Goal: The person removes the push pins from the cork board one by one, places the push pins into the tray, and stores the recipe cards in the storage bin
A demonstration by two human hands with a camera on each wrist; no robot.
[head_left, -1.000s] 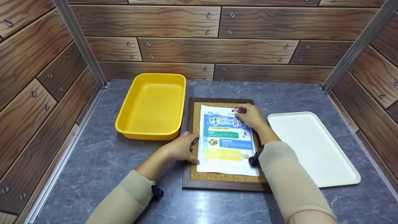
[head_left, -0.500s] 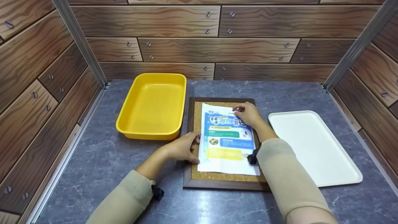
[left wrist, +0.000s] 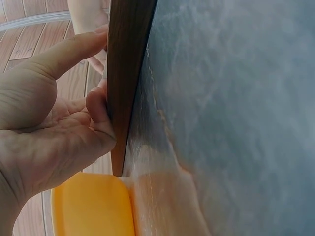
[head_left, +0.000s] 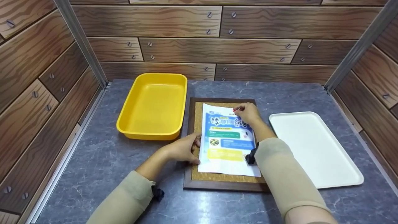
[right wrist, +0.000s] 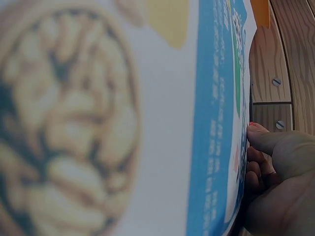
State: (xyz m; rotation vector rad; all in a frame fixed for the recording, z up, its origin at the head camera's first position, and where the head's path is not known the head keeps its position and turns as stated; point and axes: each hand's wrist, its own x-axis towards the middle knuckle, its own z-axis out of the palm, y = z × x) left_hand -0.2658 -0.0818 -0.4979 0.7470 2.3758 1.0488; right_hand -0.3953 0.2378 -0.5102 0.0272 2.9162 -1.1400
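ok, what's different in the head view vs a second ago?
Not much. The right hand and its sleeve edged slightly left, fingers at the red pin. No hold visibly taken or released. Unchanged: left hand at the left edge of the paper; corkboard, yellow tub, white tray.

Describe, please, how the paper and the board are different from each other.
The paper is white with colourful print; the board is brown and dark-framed. The paper is smaller; the board shows beyond it at top, left and bottom. The paper lies over the board; the board lies on the table. Both are rectangular.
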